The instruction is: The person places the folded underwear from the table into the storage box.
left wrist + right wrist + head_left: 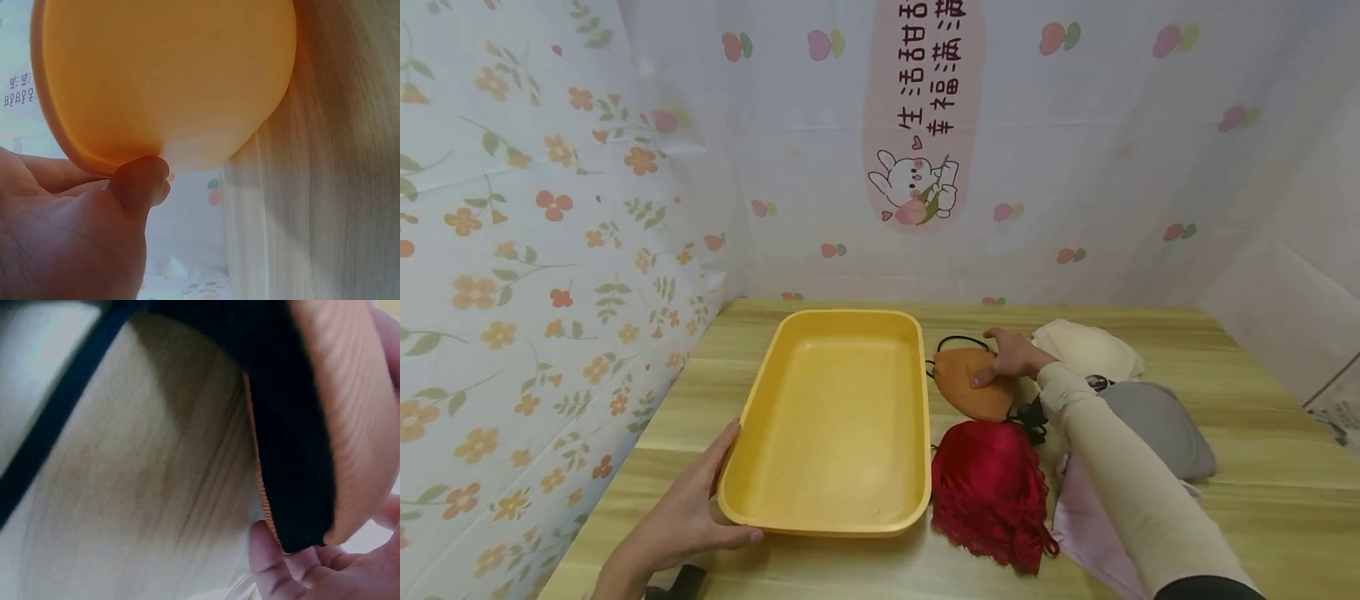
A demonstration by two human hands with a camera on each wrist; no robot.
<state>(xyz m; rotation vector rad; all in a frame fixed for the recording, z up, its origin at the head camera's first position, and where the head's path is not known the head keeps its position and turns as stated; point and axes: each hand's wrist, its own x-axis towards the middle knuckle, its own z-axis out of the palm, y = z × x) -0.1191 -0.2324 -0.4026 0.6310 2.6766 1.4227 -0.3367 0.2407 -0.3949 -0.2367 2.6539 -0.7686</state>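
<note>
We count one yellow tray (827, 433), one wood-grain table (1262, 467) and two hands: one left hand (700, 500), one right hand (1013, 357). We make the garments five, a single one per colour: one orange garment (962, 392), one red garment (981, 475), one cream garment (1086, 348), one grey garment (1157, 425), one lilac garment (1093, 533). On the back curtain (775, 125) we find one printed rabbit (917, 185) and two columns of characters (912, 79), though we cannot tell whether the black tangle (1032, 417) is a separate piece.
</note>
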